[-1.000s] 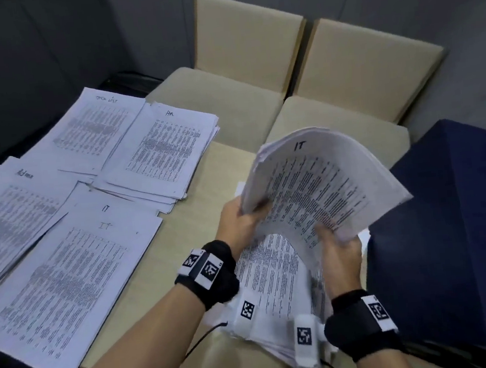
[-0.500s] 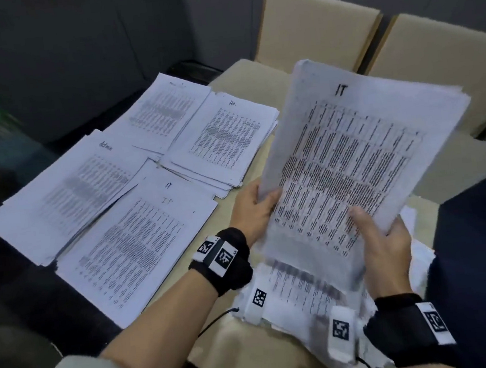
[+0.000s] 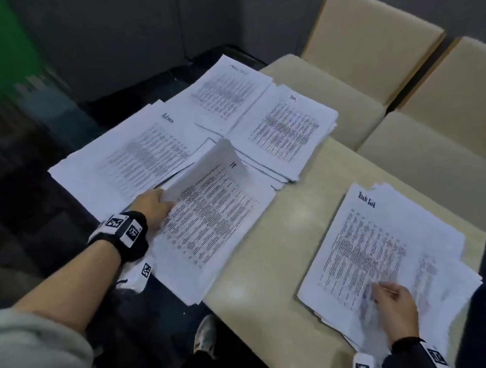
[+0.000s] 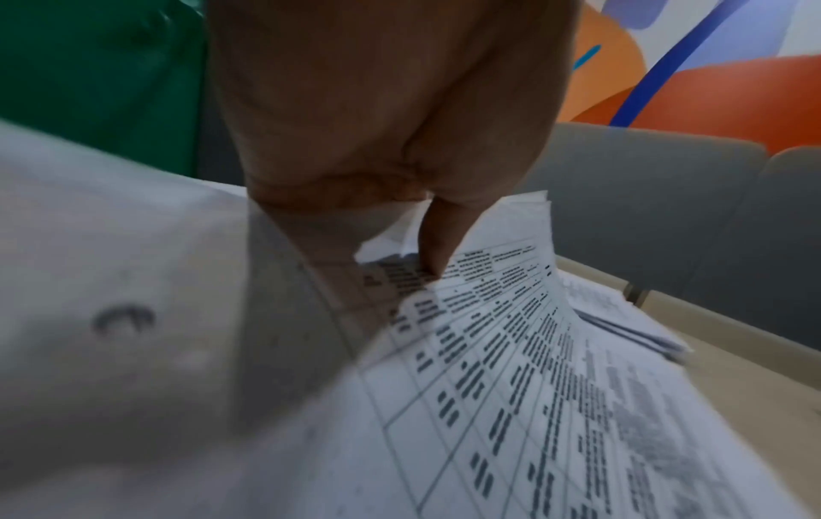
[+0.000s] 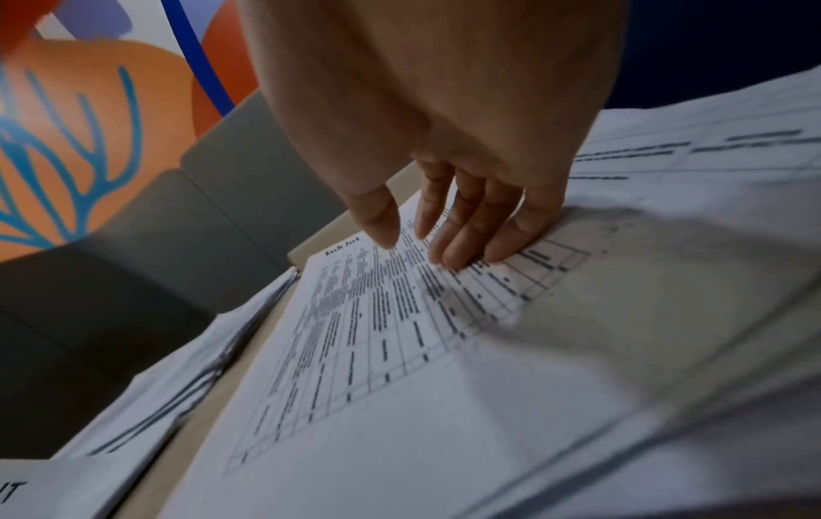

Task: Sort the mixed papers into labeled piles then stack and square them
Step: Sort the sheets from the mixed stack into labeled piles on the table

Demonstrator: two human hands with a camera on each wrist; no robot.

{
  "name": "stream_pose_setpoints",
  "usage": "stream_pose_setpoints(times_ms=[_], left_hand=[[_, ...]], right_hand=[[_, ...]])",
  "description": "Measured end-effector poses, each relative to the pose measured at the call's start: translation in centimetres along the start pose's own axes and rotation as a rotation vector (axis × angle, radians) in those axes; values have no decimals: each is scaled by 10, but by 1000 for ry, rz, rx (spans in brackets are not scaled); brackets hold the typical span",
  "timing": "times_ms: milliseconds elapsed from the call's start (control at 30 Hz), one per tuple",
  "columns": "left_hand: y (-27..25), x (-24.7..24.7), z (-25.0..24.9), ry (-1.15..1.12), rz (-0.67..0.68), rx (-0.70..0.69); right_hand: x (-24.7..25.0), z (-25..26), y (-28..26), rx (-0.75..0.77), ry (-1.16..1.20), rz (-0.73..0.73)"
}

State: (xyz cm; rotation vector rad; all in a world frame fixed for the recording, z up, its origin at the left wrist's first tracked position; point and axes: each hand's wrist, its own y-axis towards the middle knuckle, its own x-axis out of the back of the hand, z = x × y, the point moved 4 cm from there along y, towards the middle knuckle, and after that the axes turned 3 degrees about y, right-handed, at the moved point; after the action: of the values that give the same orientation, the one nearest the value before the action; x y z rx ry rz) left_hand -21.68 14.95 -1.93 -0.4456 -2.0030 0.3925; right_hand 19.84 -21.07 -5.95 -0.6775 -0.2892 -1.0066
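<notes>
Beige chairs [image 3: 371,50] beside beige table [image 3: 260,272]

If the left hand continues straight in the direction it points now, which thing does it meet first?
The left hand points up-right across the IT sheet it holds. Straight on, it would probably meet the far-right pile first, though depth is unclear.

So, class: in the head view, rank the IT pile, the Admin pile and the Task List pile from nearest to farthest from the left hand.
1. IT pile: the left hand grips its edge.
2. Admin pile: just beyond.
3. Task List pile: far right, under the right hand.
</notes>
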Motion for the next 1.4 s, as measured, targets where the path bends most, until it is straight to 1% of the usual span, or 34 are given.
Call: stream_pose_setpoints(times_ms=[67, 100, 167, 200, 233, 267, 300, 367, 467, 533, 600, 667, 767, 833, 867, 900, 967, 1033, 1067, 1200, 1267, 1333, 1400], left_hand=[[12, 0, 4, 92, -18, -9], [17, 0, 4, 139, -47, -5], [22, 3, -3, 198, -159, -7], [22, 3, -10, 209, -215, -30], [22, 3, -23, 207, -260, -82], [19, 1, -39, 191, -278, -150], [16, -2, -57, 166, -274, -225], [6, -13, -96, 100, -225, -352], [-18, -41, -157, -8, -92, -473], [-36, -67, -196, -74, -15, -521], [-52, -95, -229, -123, 54, -540], [-64, -127, -256, -124, 134, -537], [-73, -174, -282, 36, 225, -507], [-75, -198, -292, 170, 250, -465], [-77, -205, -296, 199, 247, -447], [-80, -209, -300, 212, 222, -443], [-85, -210, -308, 223, 112, -452], [-91, -208, -313, 221, 35, -486], [-92, -207, -314, 216, 35, -499], [-85, -205, -311, 86, 126, -495], [-80, -207, -310, 63, 137, -505], [-74, -209, -311, 52, 158, -512], [-68, -209, -311, 48, 155, -513]], right_hand=[[0, -2, -8, -27, -59, 33], [0, -2, -11, -44, -84, 52], [2, 1, -15, -52, -129, 70], [4, 3, -16, -42, -152, 65], [6, 4, -16, -34, -171, 55], [9, 6, -17, -31, -184, 46], [11, 5, -16, -41, -196, 43], [16, 3, -15, -55, -224, 46], [23, 6, -8, -60, -259, 14], [30, 10, 1, -69, -281, -18], [39, 11, 14, -94, -287, -62], [48, 12, 26, -134, -271, -105], [54, 13, 43, -171, -192, -74], [53, 15, 55, -174, -106, -38], [52, 17, 60, -172, -61, -23], [51, 18, 64, -170, -20, -10], [49, 20, 71, -161, 36, 22], [47, 18, 74, -125, 61, 39], [46, 18, 74, -93, 57, 37], [54, 20, 72, 67, 45, -39], [58, 21, 67, 146, 42, 6], [63, 23, 57, 153, 16, 72], [71, 24, 47, 111, 10, 63]])
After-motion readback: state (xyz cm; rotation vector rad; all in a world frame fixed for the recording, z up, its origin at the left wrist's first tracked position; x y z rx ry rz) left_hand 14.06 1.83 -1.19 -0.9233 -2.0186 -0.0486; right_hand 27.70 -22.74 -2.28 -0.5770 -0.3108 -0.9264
